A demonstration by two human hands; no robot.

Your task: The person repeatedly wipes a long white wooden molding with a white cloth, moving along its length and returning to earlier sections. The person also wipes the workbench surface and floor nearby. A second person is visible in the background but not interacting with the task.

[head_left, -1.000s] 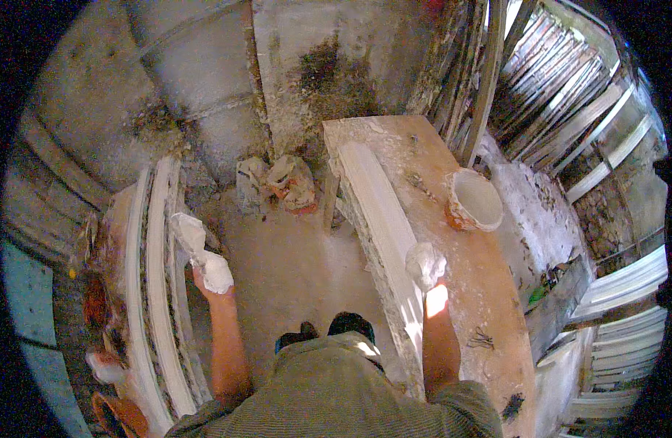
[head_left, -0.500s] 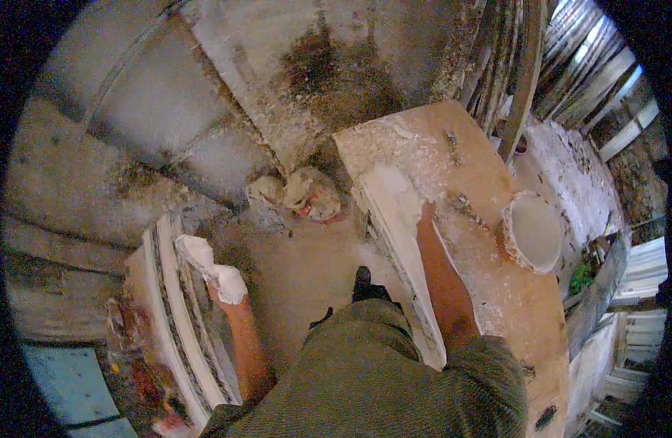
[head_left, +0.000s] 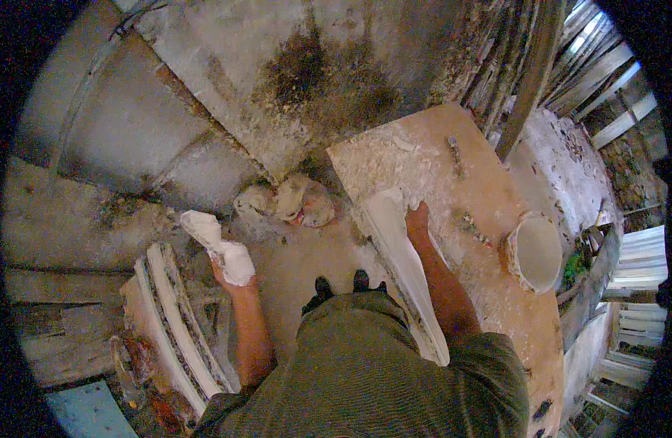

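Observation:
A white, wet-looking wad (head_left: 208, 232), like plaster-soaked material, is in my left hand (head_left: 226, 269). It covers most of the fingers, and its far end sticks out toward the upper left. On the left edge of a tan board lies a long white plaster-like molding (head_left: 396, 244), running from the board's far part back toward my body. My right hand (head_left: 419, 219) is closed at the molding's far end, against its right side. White material coats its fingertips, so their exact hold is partly hidden. My right forearm lies along the molding.
A round white-coated basin (head_left: 534, 252) stands on the tan board (head_left: 489, 182) to the right. On my left are long white molding strips (head_left: 177, 321). Crumpled bags (head_left: 303, 201) lie on the floor ahead, near the stained wall (head_left: 226, 80). Wooden poles (head_left: 529, 80) lean at the upper right.
My left hand with the white wad has shifted slightly up and to the right, its wad tilted more. My right hand has moved slightly left. Both my feet now show more plainly.

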